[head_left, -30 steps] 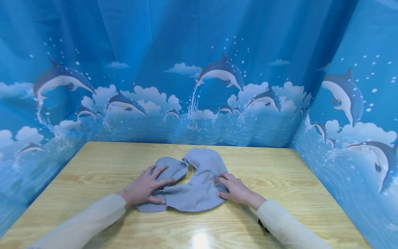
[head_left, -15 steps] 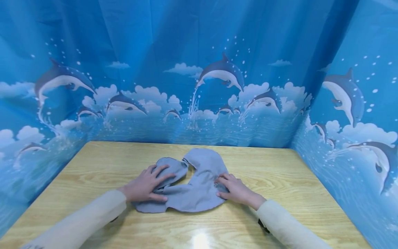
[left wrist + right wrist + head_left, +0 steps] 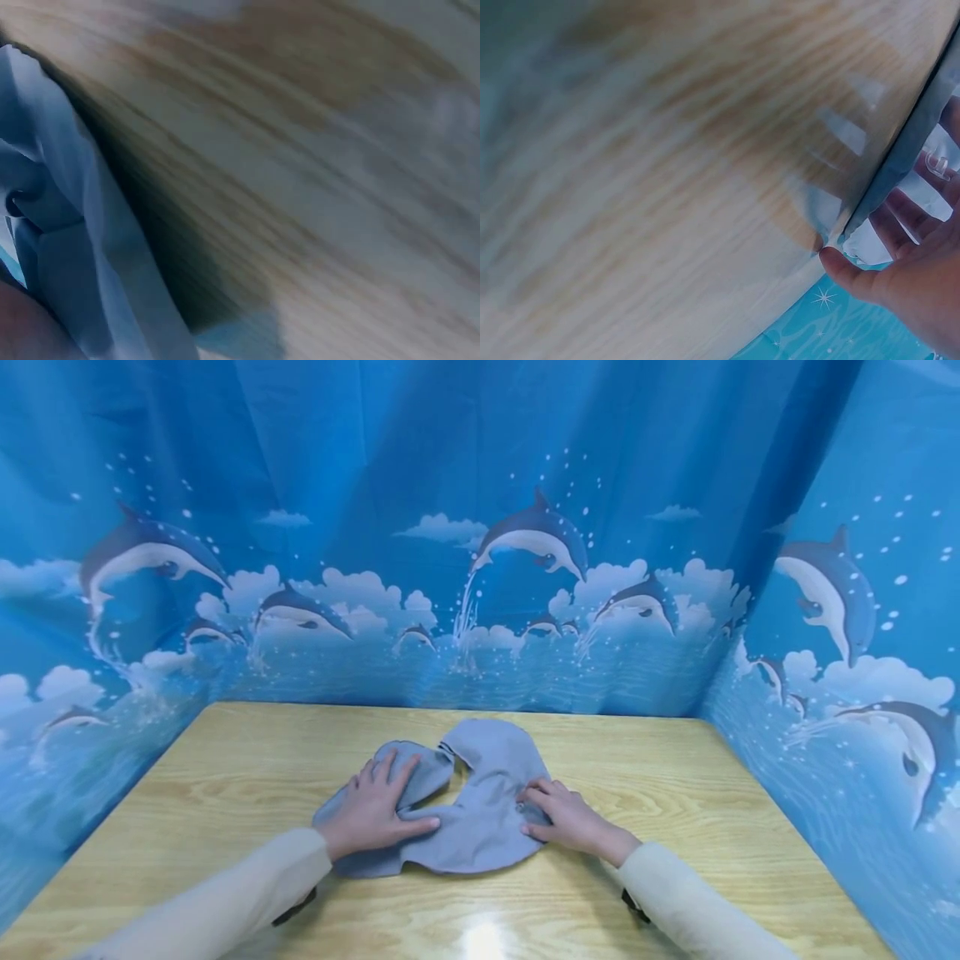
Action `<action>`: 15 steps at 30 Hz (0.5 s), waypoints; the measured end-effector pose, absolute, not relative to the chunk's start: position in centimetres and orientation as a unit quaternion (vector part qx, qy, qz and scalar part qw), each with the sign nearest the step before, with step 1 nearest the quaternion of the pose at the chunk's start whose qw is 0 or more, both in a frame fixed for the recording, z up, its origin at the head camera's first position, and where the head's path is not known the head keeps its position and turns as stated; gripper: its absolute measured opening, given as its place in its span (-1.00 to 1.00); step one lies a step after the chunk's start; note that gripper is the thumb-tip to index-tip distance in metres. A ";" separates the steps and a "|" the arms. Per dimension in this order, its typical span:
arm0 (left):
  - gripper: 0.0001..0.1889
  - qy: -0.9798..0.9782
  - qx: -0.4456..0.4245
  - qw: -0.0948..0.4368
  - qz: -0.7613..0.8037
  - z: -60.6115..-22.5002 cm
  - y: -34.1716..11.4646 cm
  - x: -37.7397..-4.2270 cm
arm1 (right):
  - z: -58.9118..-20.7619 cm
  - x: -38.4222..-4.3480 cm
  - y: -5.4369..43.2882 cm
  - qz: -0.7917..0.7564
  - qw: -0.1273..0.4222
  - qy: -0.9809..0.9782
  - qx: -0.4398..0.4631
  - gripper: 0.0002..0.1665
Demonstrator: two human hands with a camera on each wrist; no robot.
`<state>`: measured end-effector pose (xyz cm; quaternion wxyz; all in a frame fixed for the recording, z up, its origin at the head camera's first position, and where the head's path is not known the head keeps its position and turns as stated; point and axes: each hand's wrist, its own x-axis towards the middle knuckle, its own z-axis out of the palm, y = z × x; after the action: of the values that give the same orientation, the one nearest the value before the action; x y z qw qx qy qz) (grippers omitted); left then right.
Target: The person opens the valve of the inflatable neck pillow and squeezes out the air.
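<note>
A limp grey cloth (image 3: 495,768) with a rounded, curved outline lies on the table, with a gap in its middle where the wood shows through. Spread over its left part is my left hand (image 3: 375,810), fingers pointing away and thumb out to the right. My right hand (image 3: 566,817) rests on the cloth's right edge, fingers bent loosely over it and thumb apart from them. A small clear loop (image 3: 936,163) shows by these fingers in the right wrist view. The left wrist view catches creased folds of the cloth (image 3: 105,277) beside a bit of skin.
The pale wooden table (image 3: 675,785) extends around the cloth on all sides. Blue curtains (image 3: 420,460) printed with dolphins enclose its back and sides. A bright light reflection lies on the table's near part.
My left hand has shifted right and turned so its fingers point farther away, its thumb now lying farther right. The cloth's left end shows more behind it. My right hand has stayed put.
</note>
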<state>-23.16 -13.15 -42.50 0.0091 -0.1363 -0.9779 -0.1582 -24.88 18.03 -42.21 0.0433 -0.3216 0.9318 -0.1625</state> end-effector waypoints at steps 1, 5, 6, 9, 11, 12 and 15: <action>0.11 -0.979 -0.130 0.010 -0.159 -42.5 -13.0 -23.2 | -42.2 -24.9 18.0 -0.162 0.043 0.932 -0.323 -0.58; 0.13 -0.981 -0.116 0.015 -0.153 -42.6 -12.7 -23.4 | -42.4 -25.0 18.0 -0.159 0.040 0.932 -0.325 -0.59; 0.12 -0.981 -0.116 0.017 -0.152 -42.6 -12.6 -23.5 | -42.4 -25.0 18.0 -0.158 0.039 0.932 -0.325 -0.59; 0.08 -0.983 -0.119 0.019 -0.141 -42.6 -12.5 -23.8 | -42.4 -25.0 18.0 -0.161 0.042 0.931 -0.324 -0.59; 0.05 -0.983 -0.125 0.023 -0.132 -42.6 -12.5 -23.9 | -42.4 -25.0 18.0 -0.162 0.044 0.931 -0.323 -0.59; 0.04 -0.983 -0.129 0.024 -0.128 -42.6 -12.4 -24.0 | -42.3 -25.0 18.0 -0.163 0.045 0.931 -0.322 -0.58; -0.03 -0.983 -0.142 0.027 -0.115 -42.6 -12.2 -24.1 | -42.3 -24.9 18.0 -0.166 0.049 0.932 -0.319 -0.58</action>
<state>-24.15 -12.21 -42.58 0.0274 -0.1424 -0.9828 -0.1147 -24.92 17.98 -42.31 0.0492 -0.3192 0.9318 -0.1657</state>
